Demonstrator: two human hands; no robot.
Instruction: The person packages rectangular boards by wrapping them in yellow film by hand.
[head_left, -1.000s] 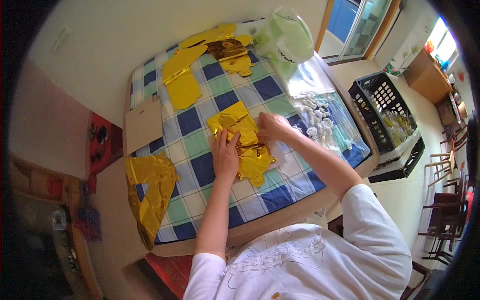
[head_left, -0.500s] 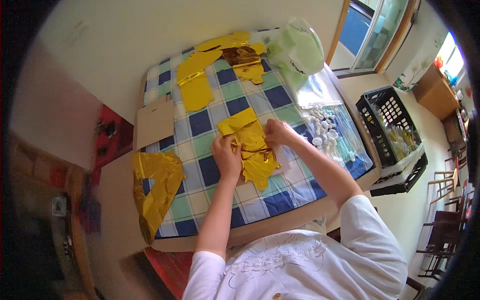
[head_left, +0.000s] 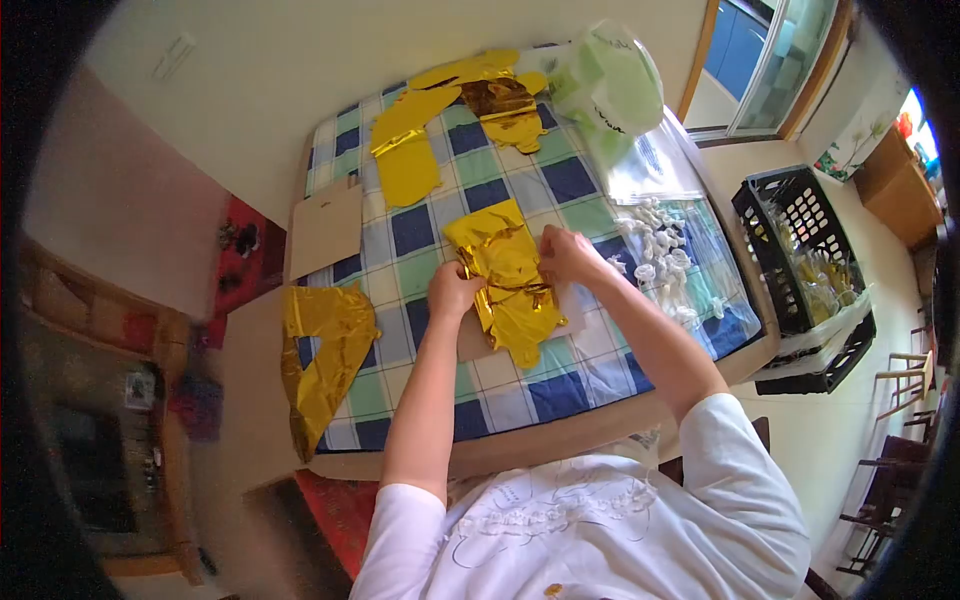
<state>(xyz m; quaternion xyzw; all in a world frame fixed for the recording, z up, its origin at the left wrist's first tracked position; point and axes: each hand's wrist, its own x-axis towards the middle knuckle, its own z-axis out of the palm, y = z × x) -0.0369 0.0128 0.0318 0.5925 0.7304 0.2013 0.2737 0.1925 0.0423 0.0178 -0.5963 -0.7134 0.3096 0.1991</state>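
A folded, crinkled gold foil balloon lies on the checked cloth between my hands. My left hand pinches its left edge with closed fingers. On the opposite side my right hand has its fingers closed on the right edge. Part of a cardboard piece shows beneath the foil. Another gold foil balloon hangs over the left edge of the table, and a long flat one lies toward the back. Farther back rests more gold foil, partly brown in reflection.
A second cardboard sheet lies at the left edge. A green and white plastic bag stands at the back right, above clear plastic sleeves and several white ribbon coils. Black crates stand on the floor at right.
The upper flap of the foil balloon looks spread flatter than before. Both hands stay at its edges, the fingers slightly shifted. The whole view has tilted a little.
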